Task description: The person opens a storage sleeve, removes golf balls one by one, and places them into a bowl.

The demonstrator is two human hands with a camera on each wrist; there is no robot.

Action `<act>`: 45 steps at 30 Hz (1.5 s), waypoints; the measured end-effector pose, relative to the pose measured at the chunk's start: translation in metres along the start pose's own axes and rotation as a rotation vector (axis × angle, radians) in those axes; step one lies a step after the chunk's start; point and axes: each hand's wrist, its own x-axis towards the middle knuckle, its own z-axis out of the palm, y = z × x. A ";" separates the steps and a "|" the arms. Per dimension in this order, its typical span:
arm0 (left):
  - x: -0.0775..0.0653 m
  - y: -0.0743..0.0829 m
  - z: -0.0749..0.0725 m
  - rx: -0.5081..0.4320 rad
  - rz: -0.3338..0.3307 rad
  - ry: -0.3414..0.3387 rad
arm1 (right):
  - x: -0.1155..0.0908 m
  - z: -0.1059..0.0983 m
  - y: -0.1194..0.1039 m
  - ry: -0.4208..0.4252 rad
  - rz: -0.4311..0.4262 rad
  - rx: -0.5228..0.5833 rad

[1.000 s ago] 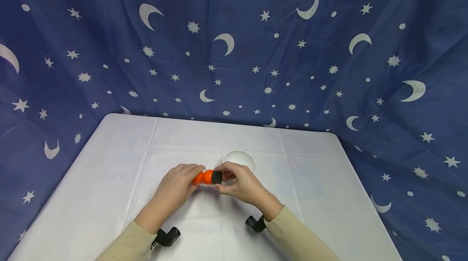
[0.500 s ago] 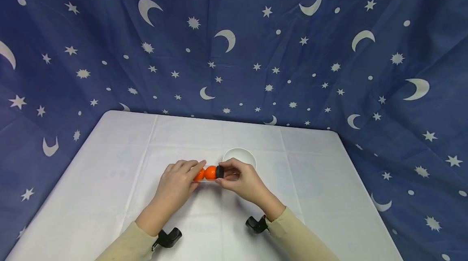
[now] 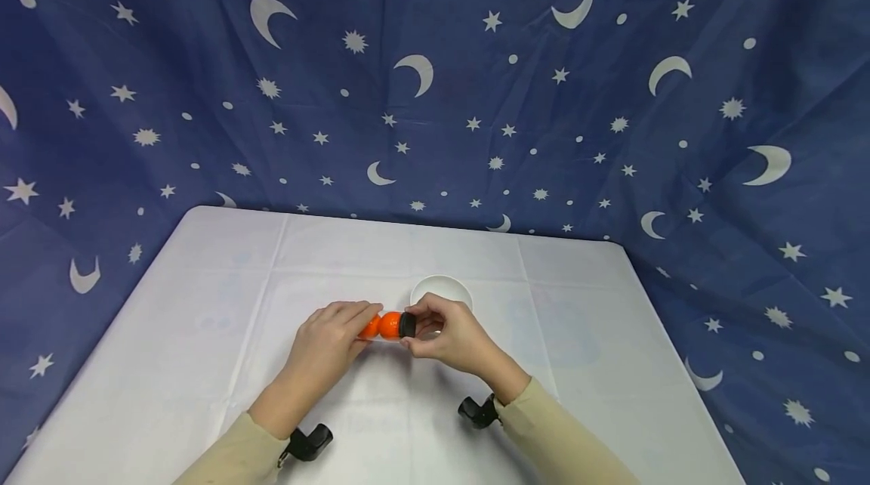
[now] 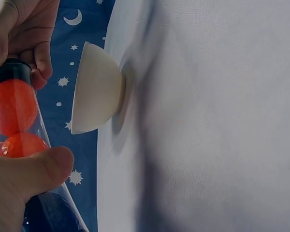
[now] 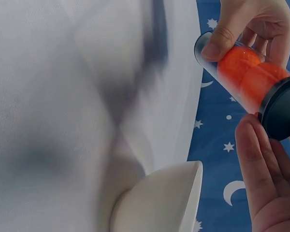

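Observation:
A clear tube (image 4: 40, 126) with orange balls (image 4: 14, 107) inside lies sideways, held above the table. My left hand (image 3: 325, 345) grips its left part, thumb along the near side in the left wrist view. At the right end is a round black cap (image 3: 407, 325), which my right hand (image 3: 451, 332) pinches between thumb and fingers. The cap sits against the tube's end. Part of the tube is hidden under my left fingers; dark blue shows through the clear wall near my left thumb.
A white bowl (image 3: 440, 288) stands on the white-covered table (image 3: 578, 334), just beyond my right hand. Behind the table hangs a blue curtain (image 3: 462, 32) with moons and stars. Black wrist cameras (image 3: 309, 443) stick out from both sleeves.
The head view has shifted slightly. Both hands keep hold of the tube and cap in nearly the same place; my right fingers have shifted a little on the cap.

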 end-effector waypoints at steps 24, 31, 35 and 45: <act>-0.002 -0.010 -0.008 -0.075 -0.083 -0.102 | -0.005 -0.015 -0.023 0.064 0.077 0.277; -0.007 -0.017 -0.007 -0.068 -0.083 -0.094 | -0.008 -0.014 -0.017 0.073 0.100 0.275; -0.008 -0.020 -0.008 -0.079 -0.084 -0.078 | -0.009 -0.011 -0.015 0.055 0.112 0.276; -0.008 -0.024 -0.009 -0.095 -0.094 -0.073 | -0.012 -0.010 -0.014 0.058 0.127 0.184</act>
